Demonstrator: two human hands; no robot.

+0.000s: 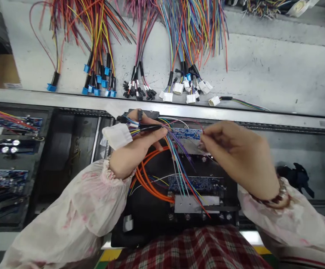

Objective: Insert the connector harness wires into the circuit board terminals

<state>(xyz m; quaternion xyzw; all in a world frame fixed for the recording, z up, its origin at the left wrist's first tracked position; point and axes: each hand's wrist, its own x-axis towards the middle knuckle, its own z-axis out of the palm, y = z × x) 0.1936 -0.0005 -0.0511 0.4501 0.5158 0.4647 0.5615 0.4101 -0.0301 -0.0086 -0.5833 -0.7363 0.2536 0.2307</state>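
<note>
Multicoloured wire harness (176, 149) was held up near the centre of the view, above a black tray (119, 239) in which an upper circuit board (186, 133) and a lower circuit board (197, 184), both blue, were set. On the left, the harness was gripped by the left hand (141, 144), its thumb pressed on the wires at the end of a black sleeve (148, 127). On the right, the thumb and forefinger of the right hand (235, 153) were pinched together, apparently on a thin reddish wire (202, 130); that spot was blurred, and whether the wire belonged to the harness could not be told. For this handling to be done well, it was judged, the bundle should be kept steady close to the sleeve, the single wire guided without tugging, and the loose strands kept from snagging on the boards. At its left end, the harness was capped by a chunky white connector (117, 136), tilted above the left wrist. Inside the sleeve the wires were gathered tightly; further right they were fanned out in purple, blue, teal, grey, yellow and red, their loose ends spread over the lower board.
</note>
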